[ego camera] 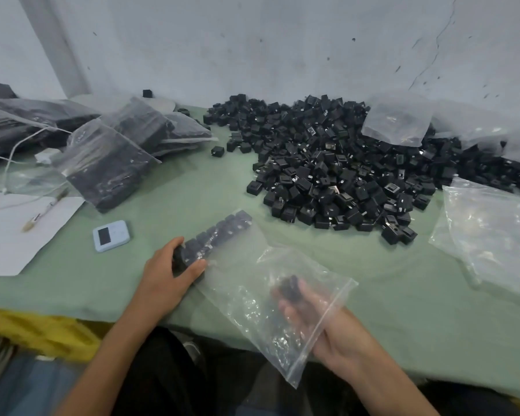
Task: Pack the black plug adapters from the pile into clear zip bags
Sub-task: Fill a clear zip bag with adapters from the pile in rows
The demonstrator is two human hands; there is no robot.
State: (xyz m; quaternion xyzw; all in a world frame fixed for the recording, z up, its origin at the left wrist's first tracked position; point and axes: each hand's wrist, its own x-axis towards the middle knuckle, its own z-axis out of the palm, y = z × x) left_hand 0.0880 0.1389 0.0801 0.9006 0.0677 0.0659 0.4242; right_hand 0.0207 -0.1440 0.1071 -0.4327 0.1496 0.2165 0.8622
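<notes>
here left hand (168, 271) grips bagged adapter row (219, 232); right hand (327, 325) holds adapters (288, 288) inside zip bag (252, 295)

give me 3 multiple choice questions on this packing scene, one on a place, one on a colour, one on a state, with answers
1. Where is the timer?
A) on a chair
B) left of the left hand
C) in a box

2. What colour is the table cover?
A) green
B) red
C) white

3. How is the bag being filled?
A) zipped shut
B) open, right hand inside
C) torn in two

Answers:
1 B: it lies on the cover beside that hand.
2 A: pale green shows all round the pile.
3 B: the right hand reaches through the open mouth, holding adapters.
</notes>
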